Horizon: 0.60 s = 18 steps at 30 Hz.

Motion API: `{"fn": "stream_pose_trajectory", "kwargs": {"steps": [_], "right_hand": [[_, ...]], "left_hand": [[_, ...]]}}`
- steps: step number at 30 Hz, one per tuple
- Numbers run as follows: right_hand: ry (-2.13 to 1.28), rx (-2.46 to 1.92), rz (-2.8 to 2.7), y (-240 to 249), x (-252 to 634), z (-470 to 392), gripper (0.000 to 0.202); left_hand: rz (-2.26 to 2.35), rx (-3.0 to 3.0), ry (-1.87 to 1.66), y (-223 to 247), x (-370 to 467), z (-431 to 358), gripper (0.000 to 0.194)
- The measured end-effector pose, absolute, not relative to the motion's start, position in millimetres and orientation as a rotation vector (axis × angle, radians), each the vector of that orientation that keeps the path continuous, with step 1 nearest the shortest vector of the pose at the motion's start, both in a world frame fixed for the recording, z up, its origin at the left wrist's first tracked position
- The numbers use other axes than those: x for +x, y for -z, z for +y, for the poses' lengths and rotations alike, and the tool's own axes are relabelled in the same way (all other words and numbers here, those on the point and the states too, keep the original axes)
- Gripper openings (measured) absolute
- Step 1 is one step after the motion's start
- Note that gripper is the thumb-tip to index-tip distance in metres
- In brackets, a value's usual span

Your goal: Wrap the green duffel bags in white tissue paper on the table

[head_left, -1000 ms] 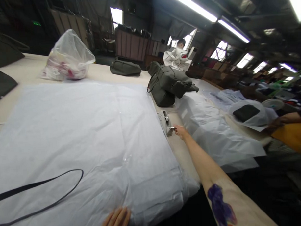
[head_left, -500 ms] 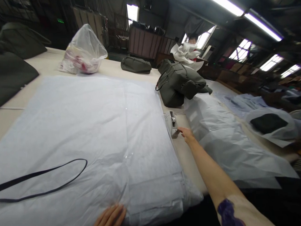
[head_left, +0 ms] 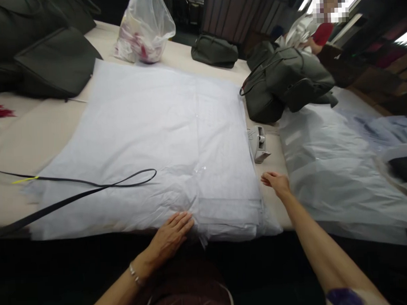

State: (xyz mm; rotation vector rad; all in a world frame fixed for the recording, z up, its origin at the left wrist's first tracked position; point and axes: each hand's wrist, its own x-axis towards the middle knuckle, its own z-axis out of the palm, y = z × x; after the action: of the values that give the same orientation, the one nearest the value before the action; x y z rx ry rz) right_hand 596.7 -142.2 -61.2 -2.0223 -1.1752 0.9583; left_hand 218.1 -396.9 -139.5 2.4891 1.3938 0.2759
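Observation:
A stack of thin white plastic bags (head_left: 148,114) lies flat on the table, with a clear strip down its right part. My left hand (head_left: 173,229) rests flat on its front edge, fingers stretched out and holding nothing. Just right of the stack stands a pale tape dispenser (head_left: 259,144). My right hand (head_left: 275,182) is a little in front of the dispenser, apart from it, with the fingers pinched together. Whatever may be between those fingertips is too small to make out. A dark strap (head_left: 101,188) lies looped across the left part of the stack.
Dark grey-green bags stand at the back left (head_left: 56,64) and back right (head_left: 284,83), with a small pouch (head_left: 215,50) between. A clear bag (head_left: 146,32) holds reddish bits. More plastic sheets (head_left: 327,166) lie right. A person (head_left: 321,35) is behind.
My right hand has drawn back toward me from the tape dispenser. My left hand stays flat on the front edge of the stack. The view has tilted down and swung left.

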Motion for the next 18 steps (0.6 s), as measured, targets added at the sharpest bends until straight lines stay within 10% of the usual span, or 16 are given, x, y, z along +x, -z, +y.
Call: {"fn": "stream_pose_trajectory", "kwargs": {"steps": [7, 12, 18], "right_hand": [[-1.817, -1.537, -1.8, 33.0, 461.9, -282.5, 0.049], [-1.692, -1.596, -2.078, 54.3, 406.0, -308.1, 0.011], [-1.184, -1.952, -2.407, 80.0, 389.5, -297.9, 0.011]], "left_hand": [[1.337, 2.442, -0.37, 146.4, 213.9, -399.2, 0.06], [1.266, 2.476, -0.397, 148.8, 208.3, -395.6, 0.057], [1.209, 2.43, -0.38, 148.2, 205.5, -392.4, 0.053]]}}
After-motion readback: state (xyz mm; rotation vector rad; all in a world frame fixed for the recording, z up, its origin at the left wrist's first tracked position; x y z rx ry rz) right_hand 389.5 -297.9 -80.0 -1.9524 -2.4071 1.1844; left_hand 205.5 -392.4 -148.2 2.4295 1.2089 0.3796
